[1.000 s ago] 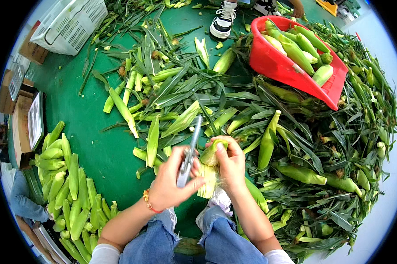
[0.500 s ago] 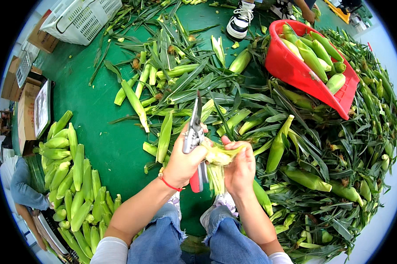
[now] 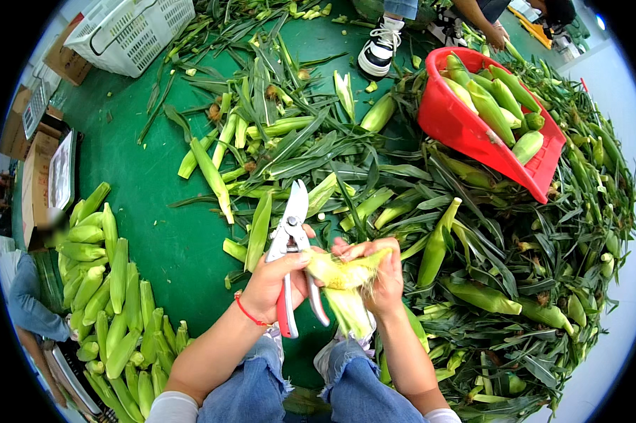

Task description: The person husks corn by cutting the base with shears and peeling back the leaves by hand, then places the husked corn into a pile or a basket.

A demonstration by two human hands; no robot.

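Observation:
My left hand is closed around a pair of pruning shears with red-and-white handles, the blades pointing away from me. Its thumb also presses against a pale yellow ear of corn, partly peeled, with husk leaves hanging down from it. My right hand grips the other end of this corn, its fingers curled on the yellowish husk and silk. Just beyond my hands, a green corn ear lies on the floor.
Neat rows of trimmed green corn lie on the left. At right rises a large heap of corn and leaves, with a red scoop-shaped bin of ears on it. A white crate and another person's shoe are farther off.
The shears have turned so their flat side and spread handles show. The corn has tilted and looks more opened out between my hands. Beyond the bin, another person's hand has moved lower.

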